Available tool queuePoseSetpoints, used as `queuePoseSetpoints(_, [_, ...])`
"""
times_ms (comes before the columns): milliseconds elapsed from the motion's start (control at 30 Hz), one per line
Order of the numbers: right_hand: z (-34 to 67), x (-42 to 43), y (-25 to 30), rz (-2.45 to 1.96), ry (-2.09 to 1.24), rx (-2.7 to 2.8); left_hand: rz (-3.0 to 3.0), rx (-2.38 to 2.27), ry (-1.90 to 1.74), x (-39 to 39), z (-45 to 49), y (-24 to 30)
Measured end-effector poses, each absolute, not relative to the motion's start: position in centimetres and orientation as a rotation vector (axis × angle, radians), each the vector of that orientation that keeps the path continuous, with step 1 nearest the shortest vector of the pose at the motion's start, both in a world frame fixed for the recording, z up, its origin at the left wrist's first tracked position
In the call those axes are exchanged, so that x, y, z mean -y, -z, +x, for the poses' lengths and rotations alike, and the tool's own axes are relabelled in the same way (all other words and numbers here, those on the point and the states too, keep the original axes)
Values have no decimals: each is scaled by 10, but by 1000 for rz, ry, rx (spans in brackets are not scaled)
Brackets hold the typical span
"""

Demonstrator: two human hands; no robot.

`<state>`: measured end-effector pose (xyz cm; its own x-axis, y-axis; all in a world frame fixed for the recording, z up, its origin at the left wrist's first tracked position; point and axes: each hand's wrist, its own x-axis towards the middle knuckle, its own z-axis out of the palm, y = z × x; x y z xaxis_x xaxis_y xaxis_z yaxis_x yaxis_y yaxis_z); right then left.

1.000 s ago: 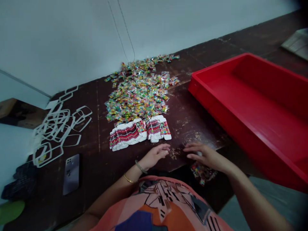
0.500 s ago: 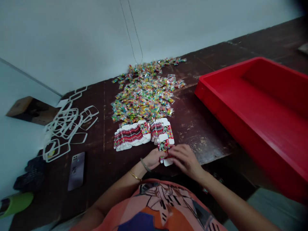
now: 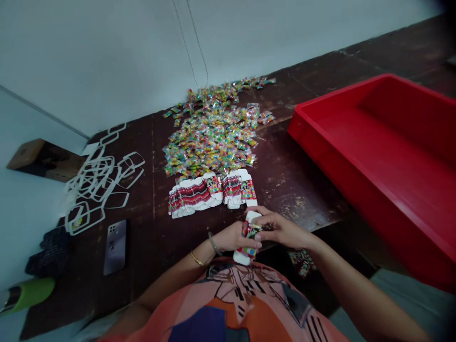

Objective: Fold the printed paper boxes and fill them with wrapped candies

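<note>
1. Landmark: the packet pile [image 3: 212,142], a spread of small clear packets with colourful contents on the dark table [image 3: 285,161]
2. The carton [image 3: 251,232] in hand is on the near side of the packet pile, beyond its 2 rows of flat cartons, close to the person's shirt; it tilts, with white flaps showing at both ends
3. The left hand [image 3: 231,237] pinches the carton's side between thumb and fingers; the right hand [image 3: 280,230] has its fingers around the upper part, thumb against the printed face
4. Done, as far as can be judged: 1 carton is off the rows and between the hands; whether it is flat or squared up cannot be told, as fingers cover much of it
5. Left: the left row [image 3: 192,197] and right row [image 3: 237,190] of overlapping flat cartons lie along the near edge of the packet pile, and its packets are loose, so the work looks far from finished
6. Right of the packet pile is the red tray [image 3: 313,149]; nearer and to its right, below the table edge, are other small packets [image 3: 302,262], partly in shadow
</note>
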<state>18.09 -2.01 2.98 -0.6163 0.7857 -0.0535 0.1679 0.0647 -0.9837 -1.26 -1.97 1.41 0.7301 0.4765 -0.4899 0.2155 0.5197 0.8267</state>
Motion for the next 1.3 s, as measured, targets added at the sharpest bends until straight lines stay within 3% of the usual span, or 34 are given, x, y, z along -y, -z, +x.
queuePoseSetpoints(233, [159,55,-5,-1248,-1543,1175,1086,-1155,-690,47,-13,7])
queuePoseSetpoints(300, [159,63,1,-1230,-1673,970,1138,-1183,-774,54,-20,7])
queuePoseSetpoints(533, [166,72,22,-1062,-2339,389,1414,-1028,-530,65,-37,-8])
queuePoseSetpoints(633, [163,68,18,-1124,-2284,634,1217,-1127,-586,64,-31,-9])
queuePoseSetpoints(867, [146,63,-9,-1158,-1663,1526,458,-885,-513,65,-28,5])
queuePoseSetpoints(1300, [154,58,-23,-776,-1104,2471,656,-694,-438,69,-52,10])
